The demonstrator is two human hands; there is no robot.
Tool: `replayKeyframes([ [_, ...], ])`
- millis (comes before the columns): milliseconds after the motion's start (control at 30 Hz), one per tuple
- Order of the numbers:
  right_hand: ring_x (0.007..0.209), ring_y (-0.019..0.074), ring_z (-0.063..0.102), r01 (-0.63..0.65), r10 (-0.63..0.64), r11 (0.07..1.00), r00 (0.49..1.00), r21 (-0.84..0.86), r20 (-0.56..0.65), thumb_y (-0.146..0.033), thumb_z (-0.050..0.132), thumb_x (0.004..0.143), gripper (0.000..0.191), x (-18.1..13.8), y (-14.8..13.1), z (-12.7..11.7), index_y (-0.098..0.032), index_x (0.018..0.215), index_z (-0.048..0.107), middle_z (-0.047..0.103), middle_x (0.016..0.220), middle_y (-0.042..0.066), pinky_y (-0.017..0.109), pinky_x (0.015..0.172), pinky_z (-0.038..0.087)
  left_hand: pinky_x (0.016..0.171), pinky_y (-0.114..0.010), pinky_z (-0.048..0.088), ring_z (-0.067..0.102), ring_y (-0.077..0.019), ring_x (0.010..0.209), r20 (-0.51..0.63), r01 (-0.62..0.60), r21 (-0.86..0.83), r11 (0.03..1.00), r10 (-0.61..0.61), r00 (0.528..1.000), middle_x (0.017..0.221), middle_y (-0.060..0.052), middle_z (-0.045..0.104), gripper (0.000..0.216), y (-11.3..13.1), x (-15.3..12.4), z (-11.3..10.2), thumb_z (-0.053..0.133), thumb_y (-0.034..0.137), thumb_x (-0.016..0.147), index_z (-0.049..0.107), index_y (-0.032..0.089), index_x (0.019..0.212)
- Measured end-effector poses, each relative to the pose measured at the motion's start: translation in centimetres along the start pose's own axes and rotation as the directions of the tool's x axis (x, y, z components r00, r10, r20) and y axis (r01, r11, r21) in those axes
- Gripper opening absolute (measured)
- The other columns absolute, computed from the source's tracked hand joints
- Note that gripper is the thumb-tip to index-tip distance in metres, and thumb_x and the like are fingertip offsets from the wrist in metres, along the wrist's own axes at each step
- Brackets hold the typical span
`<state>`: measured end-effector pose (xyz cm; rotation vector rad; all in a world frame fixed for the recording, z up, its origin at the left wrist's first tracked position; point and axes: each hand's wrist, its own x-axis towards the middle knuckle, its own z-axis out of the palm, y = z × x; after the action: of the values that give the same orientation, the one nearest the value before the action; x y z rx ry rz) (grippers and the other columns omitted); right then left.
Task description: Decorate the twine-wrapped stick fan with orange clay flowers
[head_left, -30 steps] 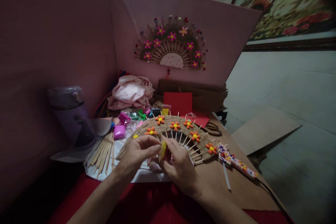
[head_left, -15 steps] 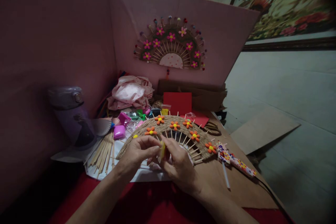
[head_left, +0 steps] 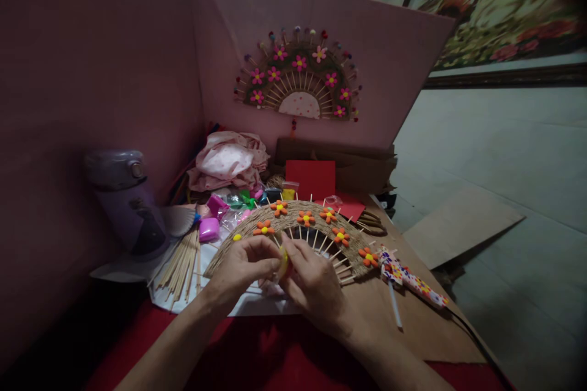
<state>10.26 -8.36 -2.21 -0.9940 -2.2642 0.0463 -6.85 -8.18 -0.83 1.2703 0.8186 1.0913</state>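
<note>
My left hand (head_left: 250,263) and my right hand (head_left: 309,278) meet in front of the fan, both closed with the fingertips pinching a small yellow packet (head_left: 285,261). Fingers cover most of the packet, so its contents are hard to make out. Just behind them lies a half-round fan (head_left: 293,212) of wound twine on thin sticks. Orange flowers with yellow centres (head_left: 306,218) dot its band. A single yellow dot (head_left: 236,237) sits on the band's left side. The lower middle of the fan is hidden by my hands.
Thin wooden sticks (head_left: 178,272) and a lilac bottle (head_left: 128,208) stand left. A flower-patterned glue gun (head_left: 413,284) lies right on cardboard (head_left: 413,339), its cord trailing off. Clay packets (head_left: 209,229), crumpled cloth (head_left: 229,159) and red card (head_left: 310,177) are behind. A finished fan (head_left: 299,82) hangs on the pink panel.
My fingers have shifted slightly around the yellow packet, and less of it shows now. Everything on the table stays where it was.
</note>
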Motion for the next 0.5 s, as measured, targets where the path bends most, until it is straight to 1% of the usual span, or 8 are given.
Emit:
replayKeyframes([
  [100,0.093,0.0244,0.06,0.021,-0.022,0.996,1.0,-0.091,-0.004,-0.016,0.052,0.077,0.067,-0.03,0.1,-0.23,-0.016,0.141,0.031,0.057,0.111,0.013,0.037,0.075,0.054,0.049,-0.021,0.038,0.05,-0.0089,0.052,-0.067,-0.025,0.15,0.988,0.036,0.997,0.061,0.0,0.058,0.015,0.33,-0.12,0.44,0.067,0.028,0.07,0.059,0.015,0.069],
  [167,0.089,0.024,0.06,0.019,-0.022,0.991,1.0,-0.131,-0.02,-0.016,0.053,0.075,0.068,-0.07,0.15,-0.32,-0.015,0.14,0.032,0.058,0.107,0.012,0.036,0.071,0.054,0.05,-0.021,0.036,0.05,-0.0102,0.054,-0.103,-0.07,0.315,0.947,0.108,0.989,0.061,0.0,0.057,0.014,0.54,-0.26,0.67,0.063,0.028,0.073,0.059,0.016,0.068],
  [200,0.088,0.0241,0.06,0.015,-0.019,0.988,0.999,-0.151,-0.026,-0.015,0.053,0.074,0.069,-0.08,0.17,-0.36,-0.014,0.14,0.033,0.058,0.106,0.012,0.036,0.07,0.054,0.051,-0.021,0.036,0.049,-0.0105,0.055,-0.104,-0.098,0.404,0.909,0.152,0.983,0.061,0.0,0.057,0.014,0.62,-0.35,0.75,0.06,0.028,0.075,0.06,0.016,0.068],
  [267,0.089,0.0247,0.059,0.011,-0.016,0.98,1.0,-0.197,-0.024,-0.015,0.054,0.073,0.07,-0.1,0.19,-0.41,-0.014,0.14,0.033,0.057,0.104,0.012,0.036,0.07,0.054,0.052,-0.022,0.033,0.047,-0.0106,0.056,-0.077,-0.154,0.568,0.808,0.239,0.968,0.06,0.001,0.056,0.015,0.7,-0.54,0.82,0.057,0.027,0.078,0.06,0.017,0.068],
  [333,0.09,0.0254,0.058,0.017,-0.021,0.97,1.0,-0.243,-0.011,-0.015,0.055,0.072,0.071,-0.09,0.23,-0.47,-0.016,0.14,0.034,0.058,0.102,0.012,0.037,0.071,0.054,0.052,-0.023,0.031,0.045,-0.0105,0.055,-0.029,-0.202,0.69,0.696,0.305,0.952,0.059,0.001,0.055,0.016,0.62,-0.68,0.8,0.054,0.025,0.08,0.058,0.018,0.067],
  [433,0.09,0.0263,0.057,0.031,-0.03,0.96,1.0,-0.278,0.009,-0.016,0.055,0.072,0.071,-0.02,0.3,-0.58,-0.017,0.14,0.034,0.058,0.102,0.013,0.038,0.07,0.053,0.055,-0.024,0.03,0.045,-0.0109,0.057,0.05,-0.245,0.782,0.573,0.334,0.941,0.062,0.001,0.054,0.015,0.35,-0.76,0.71,0.05,0.022,0.081,0.054,0.018,0.067],
  [500,0.09,0.0268,0.057,0.036,-0.036,0.966,0.999,-0.258,0.004,-0.016,0.054,0.074,0.068,0.03,0.3,-0.67,-0.017,0.139,0.035,0.057,0.102,0.013,0.039,0.07,0.053,0.056,-0.025,0.03,0.044,-0.0109,0.057,0.077,-0.26,0.798,0.543,0.336,0.939,0.062,0.001,0.053,0.016,0.24,-0.78,0.7,0.048,0.021,0.083,0.053,0.018,0.068],
])
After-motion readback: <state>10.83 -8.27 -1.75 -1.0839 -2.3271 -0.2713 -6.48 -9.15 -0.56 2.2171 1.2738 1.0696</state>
